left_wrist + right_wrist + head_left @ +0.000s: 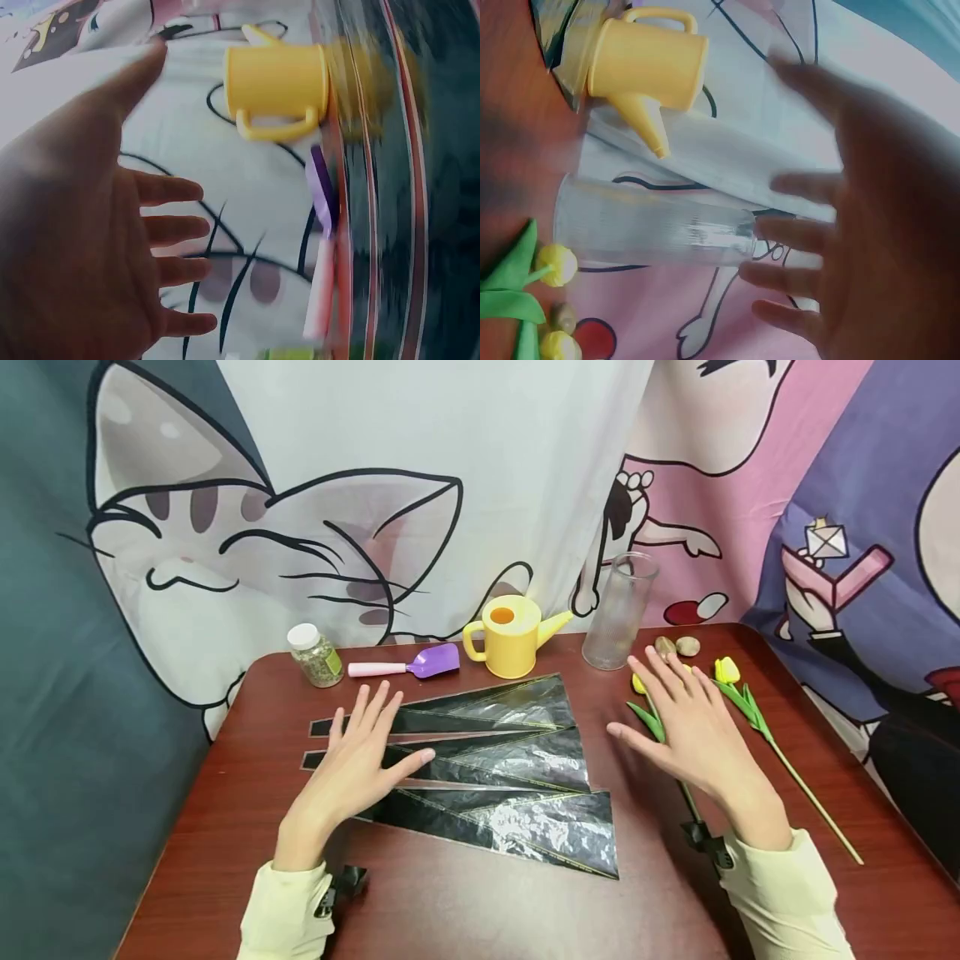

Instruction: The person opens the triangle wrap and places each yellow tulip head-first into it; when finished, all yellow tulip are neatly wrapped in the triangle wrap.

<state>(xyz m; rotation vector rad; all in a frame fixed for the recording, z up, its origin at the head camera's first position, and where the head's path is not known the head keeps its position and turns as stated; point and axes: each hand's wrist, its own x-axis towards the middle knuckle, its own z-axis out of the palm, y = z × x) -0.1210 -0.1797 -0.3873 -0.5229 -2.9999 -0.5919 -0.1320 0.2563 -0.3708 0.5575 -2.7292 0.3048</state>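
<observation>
My left hand (358,768) is held with fingers spread above the left ends of three black plastic sleeves (517,822), and nothing is in it. On the right, my right hand (690,727) is likewise spread and holds nothing; in the head view it overlaps a yellow tulip (651,722) on the table. A second yellow tulip (765,727) lies to its right. Behind the hands stand a yellow watering can (512,639) and a tall clear glass vase (618,614). A small shovel (435,662) with purple blade and pink handle lies left of the can.
A jar (317,658) with a white lid and greenish contents stands at the back left. Two stones (687,647) lie at the back right, beside the vase. A cartoon-printed cloth (480,435) hangs behind the brown table (450,910).
</observation>
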